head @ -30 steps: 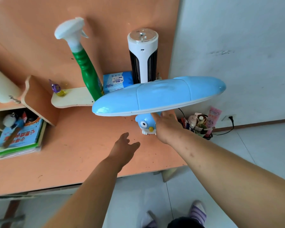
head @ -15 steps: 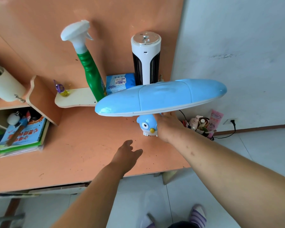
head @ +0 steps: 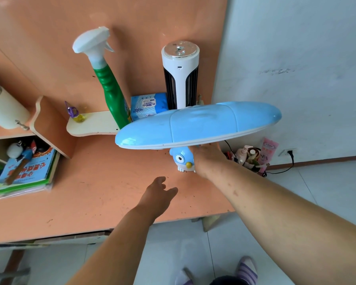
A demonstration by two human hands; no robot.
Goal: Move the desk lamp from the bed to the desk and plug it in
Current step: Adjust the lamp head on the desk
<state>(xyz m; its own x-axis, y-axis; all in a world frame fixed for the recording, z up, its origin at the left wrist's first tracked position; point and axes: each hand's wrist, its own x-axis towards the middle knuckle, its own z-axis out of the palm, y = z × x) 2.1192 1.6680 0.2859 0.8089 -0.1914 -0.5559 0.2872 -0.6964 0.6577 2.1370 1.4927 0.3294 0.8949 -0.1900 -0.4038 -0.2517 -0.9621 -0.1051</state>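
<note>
One blue desk lamp [head: 197, 125] is gripped at its bird-shaped base by the right hand [head: 206, 159] on one orange desk [head: 90, 192]; the left hand [head: 156, 196] is held loose, empty

Over the last second we have barely moved: our open left hand [head: 159, 193] has crept slightly toward the orange tabletop's [head: 90, 192] front edge.

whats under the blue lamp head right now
Under the blue lamp head you can see the penguin-shaped base on the desk and the right hand at it. The stem and the fingers are covered.
</note>
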